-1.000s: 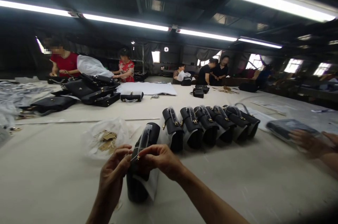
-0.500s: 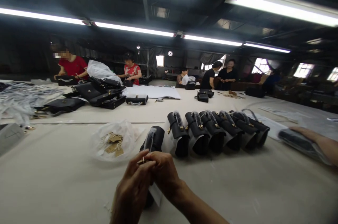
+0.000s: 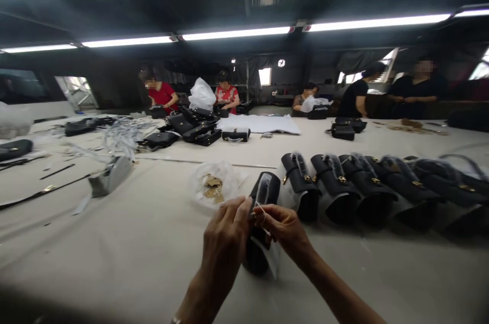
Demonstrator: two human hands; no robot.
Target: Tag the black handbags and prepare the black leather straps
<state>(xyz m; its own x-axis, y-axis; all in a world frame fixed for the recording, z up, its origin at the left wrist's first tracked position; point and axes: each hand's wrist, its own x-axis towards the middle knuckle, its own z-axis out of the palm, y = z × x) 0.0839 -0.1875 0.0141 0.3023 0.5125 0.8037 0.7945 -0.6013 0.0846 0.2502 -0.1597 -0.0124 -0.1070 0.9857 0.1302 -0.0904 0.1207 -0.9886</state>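
The right hand (image 3: 284,227) has its thumb and forefinger closed on a thin white string (image 3: 260,209), drawn taut beside the handle of a black handbag (image 3: 272,185). The left hand (image 3: 225,235) lies along the near left side of that handbag, fingers bent and tips close to the string; whether they grip anything cannot be told, since the back of the hand hides it. The handbag stands on the pale worktop (image 3: 153,268) between the two hands and a little beyond them, its handle in clear plastic wrap (image 3: 263,190) and a white sheet (image 3: 272,261) showing below the right hand.

Just beyond the left hand and to its left, a translucent plastic bag (image 3: 195,184) sits open with brown tags (image 3: 214,190) inside. To the right of the right hand, a row of black handbags (image 3: 300,181) slants away, their handles wrapped too. Well to the left of the left hand are a grey block-like piece (image 3: 110,176) and a black strap (image 3: 46,190) with a gold-coloured fitting. Farther beyond both hands lie a heap of black bags (image 3: 191,128) and a stack of white sheets (image 3: 263,123), with several co-workers (image 3: 227,97) at the far side
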